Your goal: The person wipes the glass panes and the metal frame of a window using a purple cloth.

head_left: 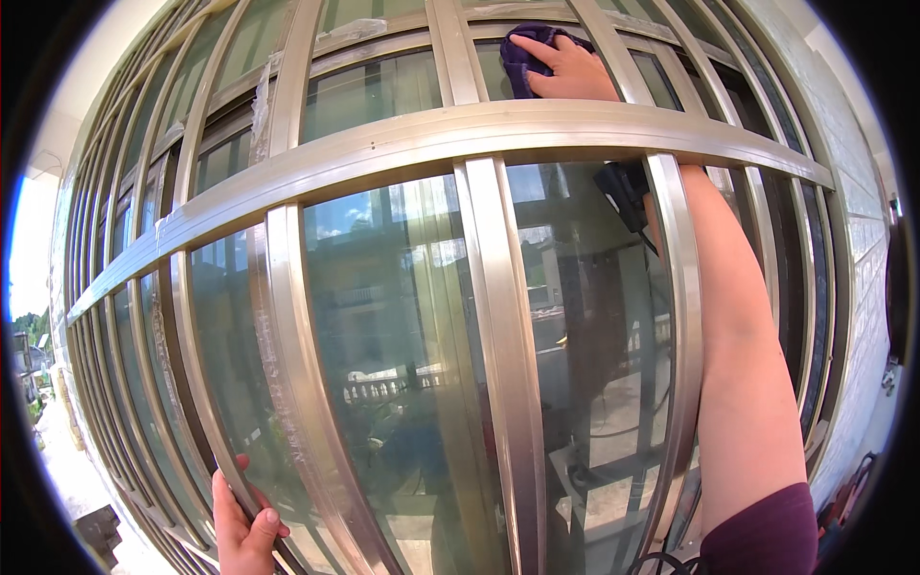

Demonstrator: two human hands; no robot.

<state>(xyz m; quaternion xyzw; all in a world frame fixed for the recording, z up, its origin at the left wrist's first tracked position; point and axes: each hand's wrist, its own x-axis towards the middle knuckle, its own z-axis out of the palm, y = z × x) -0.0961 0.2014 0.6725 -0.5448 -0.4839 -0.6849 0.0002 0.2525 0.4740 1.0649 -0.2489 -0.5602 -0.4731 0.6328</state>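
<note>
While high, right hand on cloth

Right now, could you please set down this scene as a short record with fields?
Left hand: wrapped around a vertical bar, low on the left
Right hand: fingers spread over a dark purple cloth
Cloth position: at an upper glass pane, behind the bars; contact with the glass is hard to judge
Right forearm: bare, passing behind the horizontal rail
Sleeve: dark purple, at lower right
Grille: metal bars in front of the window
Large pane: reflects sky and a balustrade
</note>
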